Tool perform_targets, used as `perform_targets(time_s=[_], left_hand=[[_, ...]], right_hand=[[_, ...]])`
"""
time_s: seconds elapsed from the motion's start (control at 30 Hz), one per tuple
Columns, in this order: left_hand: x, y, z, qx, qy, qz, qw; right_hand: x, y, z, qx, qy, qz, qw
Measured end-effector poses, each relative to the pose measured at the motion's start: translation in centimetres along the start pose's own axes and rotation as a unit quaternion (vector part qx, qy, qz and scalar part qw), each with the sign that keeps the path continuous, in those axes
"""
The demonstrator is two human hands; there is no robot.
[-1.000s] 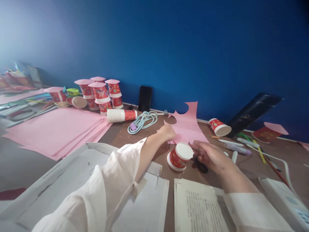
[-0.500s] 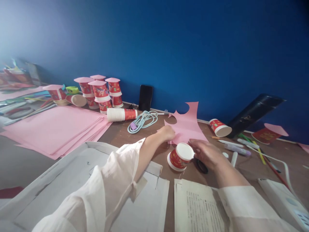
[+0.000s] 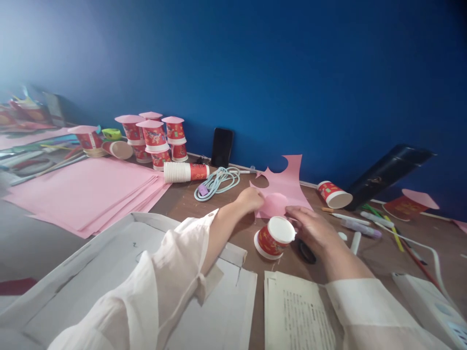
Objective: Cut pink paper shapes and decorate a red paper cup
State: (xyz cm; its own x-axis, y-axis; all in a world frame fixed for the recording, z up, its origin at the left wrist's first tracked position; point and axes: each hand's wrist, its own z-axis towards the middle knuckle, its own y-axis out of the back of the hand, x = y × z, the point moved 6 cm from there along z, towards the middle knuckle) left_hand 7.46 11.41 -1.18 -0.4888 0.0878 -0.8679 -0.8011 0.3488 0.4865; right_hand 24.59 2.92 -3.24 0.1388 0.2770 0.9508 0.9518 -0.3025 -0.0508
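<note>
A round pink paper disc [image 3: 275, 202] is held up between my two hands, in front of a pink sheet [image 3: 290, 182] with curved cut-outs. My left hand [image 3: 251, 200] is closed at the disc's left edge, its fingertips partly hidden. At the right edge, the fingers and thumb of my right hand [image 3: 310, 226] come together on the disc; its grip is only partly visible. Just below the disc, a red paper cup [image 3: 272, 241] stands upside down on the brown table, white base up. A dark ring-shaped object [image 3: 306, 252] lies beneath my right hand.
Stacked red cups with pink tops [image 3: 155, 138], nested cups [image 3: 186, 172], a coiled cable [image 3: 219, 183] and a phone [image 3: 222, 147] line the back. Pink sheets [image 3: 91, 192] and a white box lid [image 3: 120, 243] lie left. Right are a black cylinder [image 3: 390, 175], pens [image 3: 361, 227] and a power strip [image 3: 430, 306].
The pink disc now shows clearly between my hands, tilted into view. Both hands have hardly moved, and the view has shifted slightly.
</note>
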Motion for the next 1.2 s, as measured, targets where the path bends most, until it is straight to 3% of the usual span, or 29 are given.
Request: perform_targets(time_s=[0.1,0.2,0.37,0.5,0.63,0.83,0.93,1.2], left_hand=[[-0.5,1.4,-0.2,-0.028,0.009,-0.017,0.999],[-1.4,2.2,-1.2,-0.024,0.02,-0.143,0.989],[-4.1,2.1,-4.4,0.061,0.017,-0.378,0.924],[-5.3,2.5,-6.6,0.066,0.023,-0.478,0.875],[-4.0,2.4,-8.3,0.059,0.073,-0.587,0.804],[-0.4,1.5,-9.1,0.069,0.052,-0.689,0.719],[0.2,1.0,-9.0,0.073,0.04,-0.691,0.718],[-0.7,0.0,-9.6,0.11,0.037,-0.608,0.785]], right_hand=[[1.5,-0.8,-0.6,0.018,0.031,0.058,0.998],[2.9,-1.4,-1.5,0.043,0.043,0.149,0.987],[4.5,-2.0,-3.8,0.079,0.028,0.202,0.976],[5.0,-1.6,-5.5,0.054,0.064,0.184,0.979],[3.3,-0.2,-5.8,-0.017,0.089,0.203,0.975],[-0.6,0.1,-5.4,-0.001,0.029,0.158,0.987],[-0.8,0.0,-5.5,0.031,0.035,0.146,0.988],[1.4,0.6,-6.4,0.069,0.077,0.129,0.986]])
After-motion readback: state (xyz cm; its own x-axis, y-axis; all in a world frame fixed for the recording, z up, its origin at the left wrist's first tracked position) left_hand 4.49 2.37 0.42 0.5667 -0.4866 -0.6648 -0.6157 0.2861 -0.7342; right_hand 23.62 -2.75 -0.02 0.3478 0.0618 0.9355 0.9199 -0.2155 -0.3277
